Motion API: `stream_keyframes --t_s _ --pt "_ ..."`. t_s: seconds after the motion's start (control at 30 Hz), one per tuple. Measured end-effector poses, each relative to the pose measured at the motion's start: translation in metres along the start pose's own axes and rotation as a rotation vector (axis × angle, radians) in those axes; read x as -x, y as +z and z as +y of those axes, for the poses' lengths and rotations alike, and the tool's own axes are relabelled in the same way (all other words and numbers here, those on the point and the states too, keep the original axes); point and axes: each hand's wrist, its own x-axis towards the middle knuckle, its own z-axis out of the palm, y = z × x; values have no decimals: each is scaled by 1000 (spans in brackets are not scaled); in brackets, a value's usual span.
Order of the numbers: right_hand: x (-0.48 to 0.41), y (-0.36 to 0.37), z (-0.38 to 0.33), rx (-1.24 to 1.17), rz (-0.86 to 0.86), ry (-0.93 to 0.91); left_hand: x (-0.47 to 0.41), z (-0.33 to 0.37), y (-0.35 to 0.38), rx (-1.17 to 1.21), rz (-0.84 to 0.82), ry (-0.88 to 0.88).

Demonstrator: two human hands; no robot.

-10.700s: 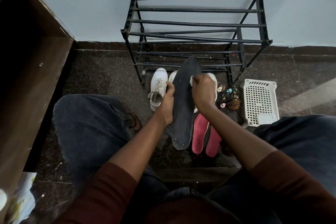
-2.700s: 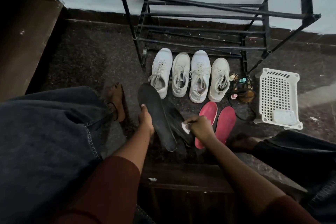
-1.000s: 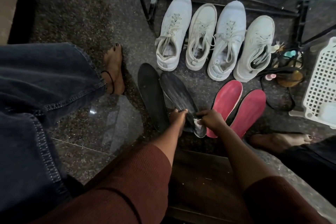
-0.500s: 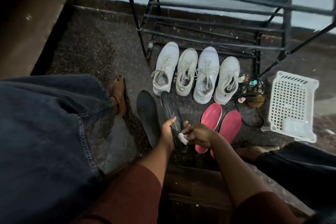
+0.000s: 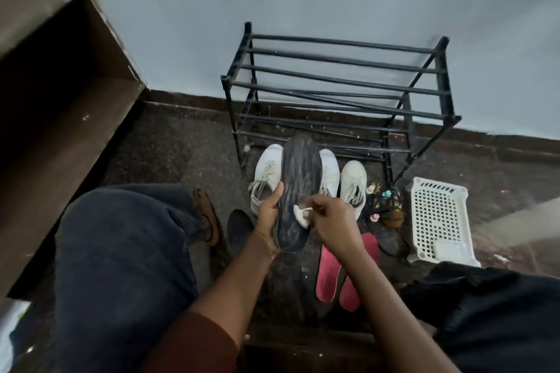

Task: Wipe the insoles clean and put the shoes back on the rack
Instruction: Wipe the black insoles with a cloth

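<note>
Left hand (image 5: 268,215) grips the dark insole (image 5: 298,191) along its edge while right hand (image 5: 330,221) pinches a white wipe (image 5: 301,215) against it; light, flexible, best supported mid-length.

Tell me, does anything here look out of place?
The white shoes sit on the floor before the shoe rack, not on it. One middle rail seems to slant across its neighbours. The dark insole in the left hand looks streaked grey.

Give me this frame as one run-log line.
phase: wiping insole | left hand: holds black insole | right hand: pinches white wipe against it | white shoes: on floor before rack
</note>
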Motion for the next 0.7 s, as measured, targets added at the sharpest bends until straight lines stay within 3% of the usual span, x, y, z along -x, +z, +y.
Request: stream_keyframes --t_s 0.07,0.13,0.37,0.47,0.6,0.7 --pt "7 0 -15 206 40 -224 0 3 14 -1 -28 19" --pt "12 3 -26 358 -23 -341 -1 6 25 -27 -70 32" --pt "42 1 -35 412 -186 -454 1 17 33 49 -128 -87" --pt "25 -4 -42 390 -189 -448 4 17 38 84 -83 -84" --pt "-18 -6 -46 441 7 -306 6 12 45 146 -45 -30" --pt "-16 1 -56 453 -34 -304 2 15 39 221 -44 -65"
